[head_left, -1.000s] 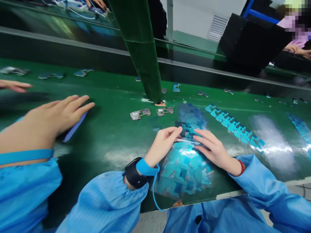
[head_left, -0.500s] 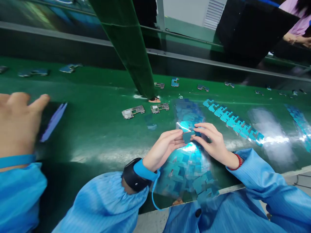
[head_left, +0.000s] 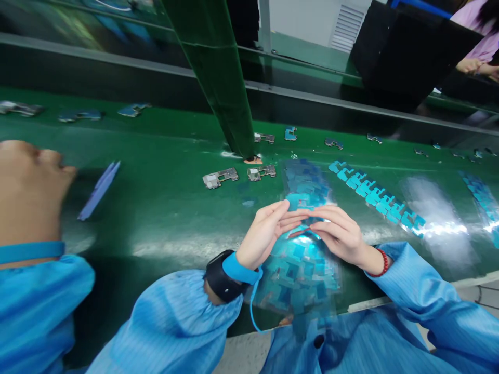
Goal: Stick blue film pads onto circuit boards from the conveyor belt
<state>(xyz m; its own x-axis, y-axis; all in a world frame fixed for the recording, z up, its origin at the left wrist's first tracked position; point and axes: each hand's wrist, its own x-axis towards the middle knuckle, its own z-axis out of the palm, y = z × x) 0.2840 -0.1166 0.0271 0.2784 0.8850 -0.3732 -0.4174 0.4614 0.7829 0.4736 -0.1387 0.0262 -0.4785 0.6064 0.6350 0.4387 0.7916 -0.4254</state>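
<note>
My left hand [head_left: 263,231], with a black watch and a blue wrist strap, is closed above a sheet of small blue film cut-outs [head_left: 300,265]. My right hand [head_left: 341,234] meets it from the right, fingertips against fingertips. Whatever thin thing is between the fingers is hidden or turned edge-on. A second clear sheet of blue cut-outs [head_left: 306,176] lies just beyond my hands. Left of it are two bare circuit boards, one larger [head_left: 220,178] and one smaller [head_left: 261,172].
A green-covered post [head_left: 218,78] rises from the green bench. A strip of blue cut-outs [head_left: 376,197] lies to the right. Several circuit boards [head_left: 80,115] line the back. At left, a co-worker's hand [head_left: 31,197] is near purple tweezers-like tools [head_left: 99,189].
The small teal piece seen between my fingers has gone from sight as my fingertips came together. The co-worker's hand has curled more. The view has shifted slightly left.
</note>
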